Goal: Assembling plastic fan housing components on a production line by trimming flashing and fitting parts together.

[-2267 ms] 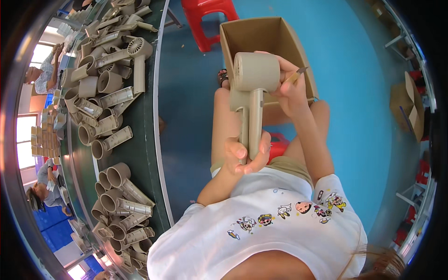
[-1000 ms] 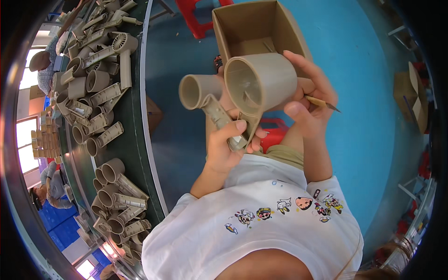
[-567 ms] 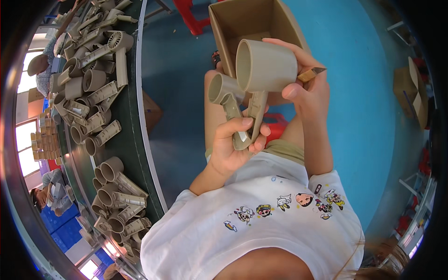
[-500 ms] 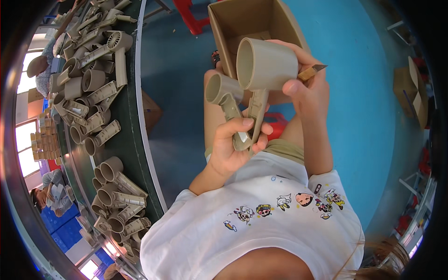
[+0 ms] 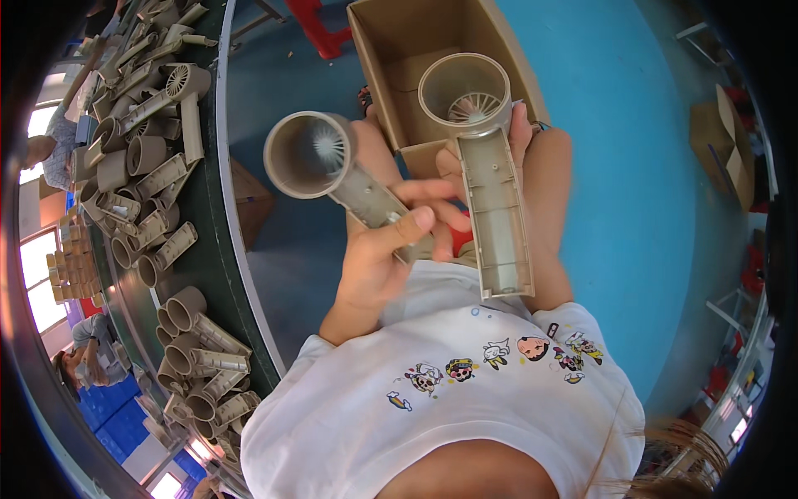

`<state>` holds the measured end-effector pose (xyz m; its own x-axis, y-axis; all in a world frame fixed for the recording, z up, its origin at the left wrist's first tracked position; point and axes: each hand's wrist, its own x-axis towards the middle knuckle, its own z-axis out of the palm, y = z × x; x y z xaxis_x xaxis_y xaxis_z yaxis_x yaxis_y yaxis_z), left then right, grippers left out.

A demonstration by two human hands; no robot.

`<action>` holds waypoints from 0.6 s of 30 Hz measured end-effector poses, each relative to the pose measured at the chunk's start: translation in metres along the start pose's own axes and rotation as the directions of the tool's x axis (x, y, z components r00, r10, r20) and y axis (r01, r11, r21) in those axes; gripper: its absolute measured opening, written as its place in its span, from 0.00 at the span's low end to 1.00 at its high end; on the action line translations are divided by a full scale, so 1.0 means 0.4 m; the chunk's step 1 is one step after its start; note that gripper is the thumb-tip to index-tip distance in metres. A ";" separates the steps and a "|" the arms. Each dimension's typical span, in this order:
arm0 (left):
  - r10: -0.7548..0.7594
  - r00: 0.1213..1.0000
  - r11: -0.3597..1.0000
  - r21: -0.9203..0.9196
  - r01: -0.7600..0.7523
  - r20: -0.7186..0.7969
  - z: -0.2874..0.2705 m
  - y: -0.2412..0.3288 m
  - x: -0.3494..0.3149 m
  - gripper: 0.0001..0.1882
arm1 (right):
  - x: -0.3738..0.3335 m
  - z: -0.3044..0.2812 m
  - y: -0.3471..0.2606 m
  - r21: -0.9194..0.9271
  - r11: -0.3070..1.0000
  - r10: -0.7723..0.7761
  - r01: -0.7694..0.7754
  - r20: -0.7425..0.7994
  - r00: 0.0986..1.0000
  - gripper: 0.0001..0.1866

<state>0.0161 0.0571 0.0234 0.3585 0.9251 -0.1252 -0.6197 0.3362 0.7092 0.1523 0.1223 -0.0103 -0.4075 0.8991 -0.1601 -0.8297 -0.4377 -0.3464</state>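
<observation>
My left hand [image 5: 378,249] is closed on the handle of a beige plastic housing [image 5: 278,158], a round barrel with a trough-like handle. Its open barrel tilts to the upper left, and pale radial ribs show inside. A second beige housing [image 5: 499,216] of the same kind is in my right hand [image 5: 520,133], which is mostly hidden behind it. That one's barrel points away from me, and the hollow inside of its handle faces up. A small dark tip sticks out beside the right fingers; what it belongs to is hidden.
An open cardboard box [image 5: 391,50] stands just beyond my knees. On the left, a green-topped bench [image 5: 208,183] carries heaps of similar beige housings [image 5: 150,166]. Other people [image 5: 96,353] sit past it. A red stool [image 5: 320,29] stands far ahead; another carton [image 5: 719,154] lies at right.
The two housings have come apart. The left one has swung left, and the right one has turned so its hollow handle shows. The wood-handled blade in my right hand has gone mostly out of sight.
</observation>
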 end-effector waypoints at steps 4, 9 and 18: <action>0.261 0.933 0.961 0.160 -0.226 -0.249 0.022 -0.004 0.034 0.16 | 0.001 -0.024 0.002 0.126 0.981 0.092 -0.144 0.345 0.934 0.33; 0.322 0.930 0.947 0.055 -0.317 -0.175 -0.037 -0.019 0.048 0.21 | -0.027 0.053 0.007 -0.252 0.946 -0.215 0.206 -0.007 0.977 0.31; 0.411 0.882 0.911 0.069 -0.407 -0.231 -0.032 -0.052 0.052 0.28 | -0.106 0.146 -0.048 -0.899 -0.086 -0.388 0.429 0.427 0.817 0.34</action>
<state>0.0277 0.0718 -0.0027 -0.0997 0.9948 0.0209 -0.6622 -0.0820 0.7448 0.1632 0.0921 0.0571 -0.1737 0.9008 0.3980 0.2402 0.4307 -0.8700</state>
